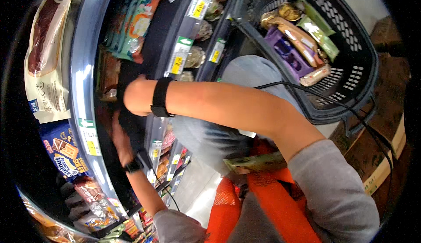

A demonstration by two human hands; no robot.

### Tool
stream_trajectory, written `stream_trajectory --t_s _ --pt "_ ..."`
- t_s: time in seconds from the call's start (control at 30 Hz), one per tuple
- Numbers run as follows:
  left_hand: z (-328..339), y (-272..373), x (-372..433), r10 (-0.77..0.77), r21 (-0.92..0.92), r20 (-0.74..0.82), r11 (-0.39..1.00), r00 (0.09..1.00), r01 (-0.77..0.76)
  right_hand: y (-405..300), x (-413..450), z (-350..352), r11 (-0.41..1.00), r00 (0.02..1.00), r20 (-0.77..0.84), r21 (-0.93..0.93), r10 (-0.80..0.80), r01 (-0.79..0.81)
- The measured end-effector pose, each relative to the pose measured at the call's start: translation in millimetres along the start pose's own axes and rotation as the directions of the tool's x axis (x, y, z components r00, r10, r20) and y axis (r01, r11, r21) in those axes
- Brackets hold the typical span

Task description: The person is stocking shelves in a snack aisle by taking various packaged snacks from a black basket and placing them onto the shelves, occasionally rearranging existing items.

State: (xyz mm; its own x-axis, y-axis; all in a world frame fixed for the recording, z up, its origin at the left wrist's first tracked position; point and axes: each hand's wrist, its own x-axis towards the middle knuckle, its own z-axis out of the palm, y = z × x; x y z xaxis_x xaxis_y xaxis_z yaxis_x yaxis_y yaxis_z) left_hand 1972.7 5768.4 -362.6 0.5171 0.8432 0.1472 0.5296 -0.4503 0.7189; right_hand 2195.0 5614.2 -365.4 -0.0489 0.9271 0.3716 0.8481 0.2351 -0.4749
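Both hands reach into a dark shelf compartment. My right hand [136, 95] comes across from the right, with a black band at the wrist; its fingers are mostly hidden. Below it, my left hand [120, 132] lies in shadow, blurred, with a dark band at the wrist. Whether either holds anything does not show. Just above and left of the right hand are brownish wrapped packs [110, 73]. Teal and orange snack packets [133, 29] stand in a row farther up. A green packet [260, 163] lies across the front of my body, near the red vest.
A black plastic shopping basket [306, 103] at upper right holds purple, tan, green and gold packages. Cardboard boxes [368, 144] lie beyond it. Shelf edges with price tags [179, 57] run alongside my knees. At left are a long clear pack [47, 55] and a blue biscuit pack [64, 151].
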Motion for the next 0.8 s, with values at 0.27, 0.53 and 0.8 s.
stream_trajectory --t_s 0.27,0.53,0.8 --pt "64 168 -221 0.325 0.041 0.807 0.802 0.493 -0.596 109 -157 -178 0.729 0.984 0.164 0.664 0.074 -0.165" --pt "128 150 -275 0.422 -0.149 0.860 0.747 0.288 -0.648 286 -425 -140 0.372 0.336 0.202 -0.181 0.920 -0.911" --pt "118 166 -249 0.374 -0.031 0.868 0.699 0.328 -0.715 274 -412 -55 0.549 0.536 0.272 0.034 0.799 -0.835"
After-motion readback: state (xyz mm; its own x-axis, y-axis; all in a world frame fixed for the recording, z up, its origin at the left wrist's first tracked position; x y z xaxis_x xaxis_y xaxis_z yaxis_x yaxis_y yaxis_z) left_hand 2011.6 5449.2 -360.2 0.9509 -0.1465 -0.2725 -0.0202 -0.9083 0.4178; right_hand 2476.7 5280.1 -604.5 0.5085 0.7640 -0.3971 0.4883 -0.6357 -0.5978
